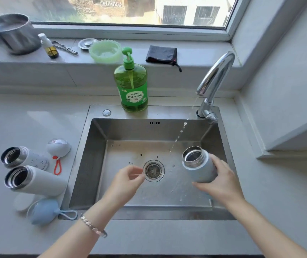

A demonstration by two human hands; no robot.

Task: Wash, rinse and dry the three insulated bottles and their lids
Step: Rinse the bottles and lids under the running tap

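Fingers (216, 162) of my right hand (223, 181) wrap the blue bottle (200, 170) over the sink (96, 164), its open mouth tilted up and leftward. The water stream (179, 133) from the faucet (216, 75) falls just left of the mouth, so I judge the bottle must shift there. My left hand (128, 179), with loosely bent fingers, holds nothing.

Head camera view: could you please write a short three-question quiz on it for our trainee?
1. True or false: the right hand grips the blue bottle over the sink.
2. How many white bottles lie on the counter left of the sink?
3. The left hand holds: A) a brush, B) a sponge, C) nothing.

Key: 1 true; 2 two; 3 C.
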